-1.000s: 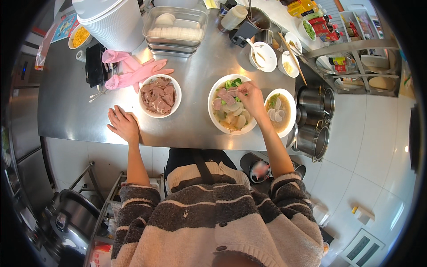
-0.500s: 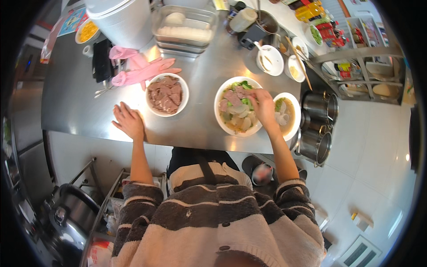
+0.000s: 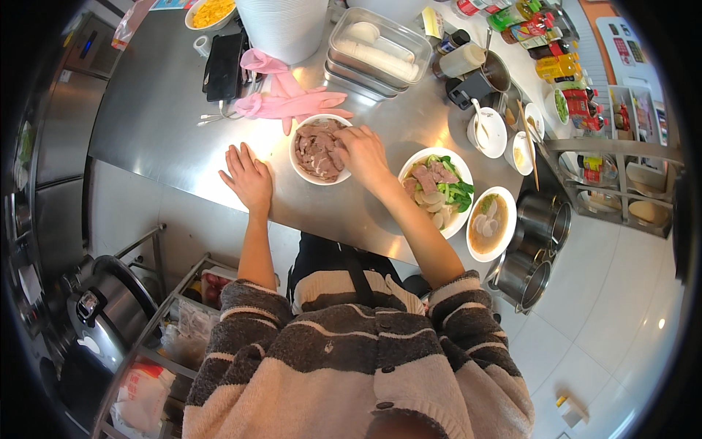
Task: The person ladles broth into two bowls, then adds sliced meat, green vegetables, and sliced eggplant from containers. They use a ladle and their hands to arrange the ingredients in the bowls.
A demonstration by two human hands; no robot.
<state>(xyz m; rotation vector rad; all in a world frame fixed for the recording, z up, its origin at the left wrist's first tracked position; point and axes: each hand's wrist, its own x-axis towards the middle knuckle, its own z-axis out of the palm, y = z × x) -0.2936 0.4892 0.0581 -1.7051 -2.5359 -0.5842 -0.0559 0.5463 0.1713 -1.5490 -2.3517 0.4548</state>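
My right hand reaches into a white bowl of sliced cooked meat, its fingers pinched over the slices at the bowl's right side. My left hand lies flat and open on the steel counter, left of that bowl. To the right stands a white bowl of noodles topped with meat slices, greens and pale slices. Beyond it sits a smaller white bowl of broth at the counter's edge.
Pink rubber gloves lie behind the meat bowl, next to a black phone. A clear lidded container, a white bucket, small sauce bowls, bottles and steel pots crowd the back and right.
My right hand has moved left, from the noodle bowl to the meat bowl. My left hand has stayed flat on the counter. The view has shifted.
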